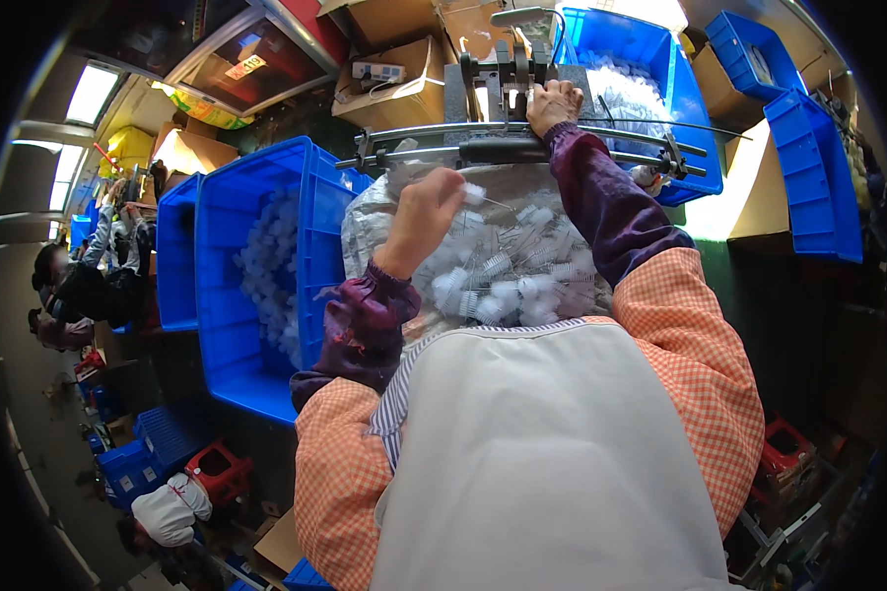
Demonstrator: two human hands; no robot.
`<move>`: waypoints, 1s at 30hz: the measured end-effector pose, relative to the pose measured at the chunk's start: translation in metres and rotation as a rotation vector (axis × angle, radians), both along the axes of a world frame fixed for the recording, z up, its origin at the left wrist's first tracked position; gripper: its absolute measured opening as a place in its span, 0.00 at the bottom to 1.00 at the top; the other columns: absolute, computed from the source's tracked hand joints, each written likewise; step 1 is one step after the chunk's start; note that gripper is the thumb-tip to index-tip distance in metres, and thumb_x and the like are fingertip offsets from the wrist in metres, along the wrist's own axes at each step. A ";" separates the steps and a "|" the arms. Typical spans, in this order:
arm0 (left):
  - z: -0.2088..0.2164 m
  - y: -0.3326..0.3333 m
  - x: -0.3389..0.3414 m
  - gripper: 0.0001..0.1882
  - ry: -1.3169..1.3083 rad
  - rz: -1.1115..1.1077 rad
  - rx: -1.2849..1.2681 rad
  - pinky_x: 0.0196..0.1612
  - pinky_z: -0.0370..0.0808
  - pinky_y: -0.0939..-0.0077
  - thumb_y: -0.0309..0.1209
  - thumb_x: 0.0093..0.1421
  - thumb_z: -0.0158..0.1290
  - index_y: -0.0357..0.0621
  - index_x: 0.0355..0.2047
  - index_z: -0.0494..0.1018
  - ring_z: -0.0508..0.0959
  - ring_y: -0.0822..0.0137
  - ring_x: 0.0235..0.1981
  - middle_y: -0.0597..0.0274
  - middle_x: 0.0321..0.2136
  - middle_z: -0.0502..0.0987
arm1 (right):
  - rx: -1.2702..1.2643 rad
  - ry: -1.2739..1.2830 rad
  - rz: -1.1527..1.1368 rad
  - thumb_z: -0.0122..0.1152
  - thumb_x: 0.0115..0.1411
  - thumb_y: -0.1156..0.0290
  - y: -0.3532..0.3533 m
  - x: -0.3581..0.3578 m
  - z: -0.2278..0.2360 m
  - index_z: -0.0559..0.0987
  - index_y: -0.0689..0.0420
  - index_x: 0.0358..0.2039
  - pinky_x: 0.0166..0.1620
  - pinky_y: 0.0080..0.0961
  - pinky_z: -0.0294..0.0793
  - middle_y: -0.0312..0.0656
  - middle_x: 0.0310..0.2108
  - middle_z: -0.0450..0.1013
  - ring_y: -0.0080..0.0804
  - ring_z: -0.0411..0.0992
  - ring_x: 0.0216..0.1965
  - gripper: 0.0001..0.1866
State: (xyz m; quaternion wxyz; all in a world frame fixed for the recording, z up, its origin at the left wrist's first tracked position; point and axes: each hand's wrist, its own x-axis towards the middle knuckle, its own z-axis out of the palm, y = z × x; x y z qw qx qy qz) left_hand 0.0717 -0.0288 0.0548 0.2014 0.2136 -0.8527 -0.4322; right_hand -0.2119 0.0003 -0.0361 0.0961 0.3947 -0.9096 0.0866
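My left hand (422,222) is closed, fingertips pinched, above a pile of small white brush-like pieces (508,286) with thin wire stems. One such white piece (474,194) sticks out from its fingertips, its wire pointing right. The pile lies on a crinkled clear plastic sheet (373,222) in front of me. My right hand (554,106) is reached forward to a dark metal bench machine (515,79), its fingers bent against the machine's right side. What those fingers grip is hidden. Two metal rods with a black roller (503,150) run across the machine's near side.
Left stands a blue crate (251,379) with white pieces; another blue crate (688,89) of them is far right. Cardboard boxes (414,94) lie behind the machine. More blue bins (808,182) stand at right. Other people, one in a white top (170,510), are farther left.
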 end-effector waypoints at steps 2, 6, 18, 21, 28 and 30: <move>0.000 0.001 -0.001 0.09 0.014 -0.007 0.030 0.34 0.71 0.70 0.24 0.51 0.52 0.36 0.34 0.69 0.77 0.54 0.33 0.48 0.28 0.75 | 0.007 0.002 -0.006 0.48 0.52 0.59 0.001 0.000 0.001 0.77 0.50 0.37 0.51 0.39 0.50 0.41 0.41 0.68 0.38 0.59 0.50 0.16; -0.009 -0.004 0.000 0.09 0.039 -0.001 0.109 0.33 0.72 0.74 0.25 0.52 0.53 0.36 0.35 0.70 0.78 0.59 0.32 0.49 0.28 0.76 | 0.057 -0.044 -0.018 0.49 0.52 0.59 0.020 -0.015 0.007 0.76 0.51 0.38 0.50 0.40 0.52 0.41 0.42 0.68 0.38 0.62 0.49 0.16; 0.012 0.015 -0.035 0.09 0.011 -0.075 0.153 0.36 0.73 0.83 0.24 0.54 0.53 0.35 0.36 0.70 0.76 0.75 0.32 0.58 0.29 0.77 | 0.209 -0.055 -0.176 0.48 0.53 0.65 0.050 -0.096 0.040 0.74 0.53 0.39 0.43 0.39 0.69 0.47 0.40 0.72 0.41 0.72 0.41 0.14; 0.013 0.020 -0.045 0.09 0.057 -0.065 0.128 0.36 0.73 0.83 0.25 0.54 0.53 0.36 0.36 0.71 0.77 0.75 0.32 0.58 0.29 0.78 | -0.043 0.002 -0.177 0.49 0.53 0.62 0.075 -0.097 0.043 0.74 0.55 0.40 0.43 0.37 0.70 0.47 0.40 0.72 0.43 0.72 0.40 0.16; -0.003 0.022 -0.072 0.10 0.126 0.009 0.053 0.33 0.73 0.82 0.25 0.54 0.53 0.36 0.37 0.70 0.78 0.72 0.31 0.55 0.27 0.78 | -0.211 -1.271 0.796 0.50 0.59 0.70 0.093 0.032 0.068 0.71 0.59 0.48 0.39 0.20 0.68 0.37 0.34 0.73 0.19 0.67 0.34 0.16; -0.003 0.023 -0.066 0.16 0.067 0.003 0.013 0.31 0.73 0.77 0.34 0.53 0.56 0.37 0.39 0.69 0.78 0.65 0.29 0.51 0.30 0.77 | -0.273 -1.038 0.745 0.52 0.58 0.68 0.084 0.021 0.055 0.73 0.58 0.45 0.40 0.24 0.69 0.42 0.38 0.73 0.25 0.70 0.36 0.15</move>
